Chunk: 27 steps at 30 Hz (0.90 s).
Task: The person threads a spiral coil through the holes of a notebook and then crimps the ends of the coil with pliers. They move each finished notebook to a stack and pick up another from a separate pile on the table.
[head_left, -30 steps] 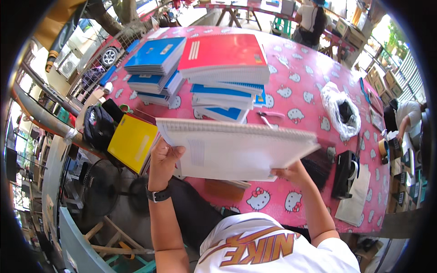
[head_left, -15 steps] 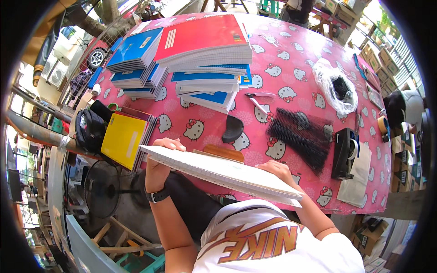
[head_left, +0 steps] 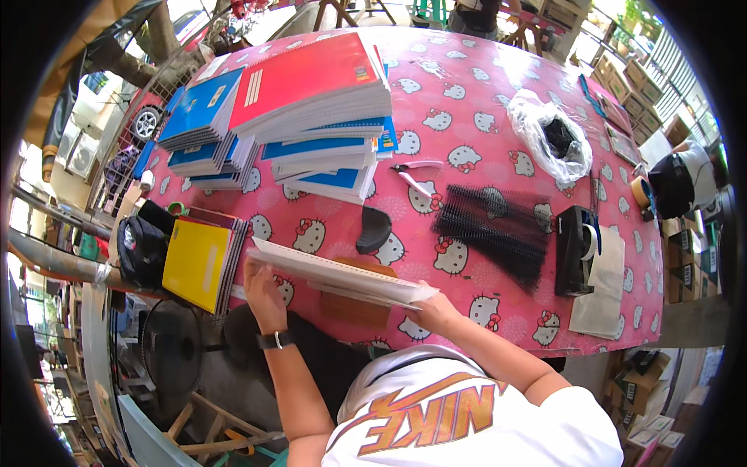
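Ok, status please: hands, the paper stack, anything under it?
Left hand and right hand each grip an end of the paper stack. Stack near flat, just above the table. Brown board under it.

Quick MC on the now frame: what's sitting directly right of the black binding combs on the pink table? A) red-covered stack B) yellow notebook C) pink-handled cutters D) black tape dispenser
D: the black tape dispenser stands just right of the black binding combs, on a pale sheet.

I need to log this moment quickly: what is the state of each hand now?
Left hand: closed on the left end of the white paper stack.
Right hand: holding the right end of the same stack.
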Each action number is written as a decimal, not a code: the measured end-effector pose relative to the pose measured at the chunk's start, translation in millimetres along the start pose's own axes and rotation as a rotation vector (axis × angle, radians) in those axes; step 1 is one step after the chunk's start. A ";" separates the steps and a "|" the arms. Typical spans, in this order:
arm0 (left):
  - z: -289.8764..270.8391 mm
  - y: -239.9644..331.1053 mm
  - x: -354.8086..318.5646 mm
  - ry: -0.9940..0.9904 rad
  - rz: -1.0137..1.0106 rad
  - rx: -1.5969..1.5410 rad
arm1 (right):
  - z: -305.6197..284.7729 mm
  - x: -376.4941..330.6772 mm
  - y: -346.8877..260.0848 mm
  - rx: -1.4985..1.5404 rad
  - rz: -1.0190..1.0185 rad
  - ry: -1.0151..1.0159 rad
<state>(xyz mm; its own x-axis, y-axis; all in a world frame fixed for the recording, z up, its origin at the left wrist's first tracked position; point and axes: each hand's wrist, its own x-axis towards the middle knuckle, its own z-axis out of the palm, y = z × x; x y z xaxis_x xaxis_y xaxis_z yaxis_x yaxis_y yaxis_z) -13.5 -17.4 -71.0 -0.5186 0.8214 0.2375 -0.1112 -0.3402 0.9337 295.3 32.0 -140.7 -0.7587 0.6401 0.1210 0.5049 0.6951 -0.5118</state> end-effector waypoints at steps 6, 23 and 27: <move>19.9 6.9 -5.9 0.261 0.179 0.159 | -84.7 28.0 47.5 -0.249 0.182 0.354; 148.9 33.4 -77.3 -0.391 0.425 1.251 | -196.0 22.3 2.4 0.169 0.158 0.230; 158.0 28.6 -68.9 -0.272 0.580 1.154 | -177.5 6.8 -42.8 0.524 0.079 0.042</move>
<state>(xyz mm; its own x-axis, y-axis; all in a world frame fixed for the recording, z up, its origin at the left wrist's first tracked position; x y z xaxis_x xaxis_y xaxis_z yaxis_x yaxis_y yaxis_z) 153.0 -11.4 -18.3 -0.0453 0.8007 0.5974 0.9201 -0.1994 0.3371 341.6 64.8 32.9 -0.7041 0.7039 0.0940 0.2776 0.3946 -0.8759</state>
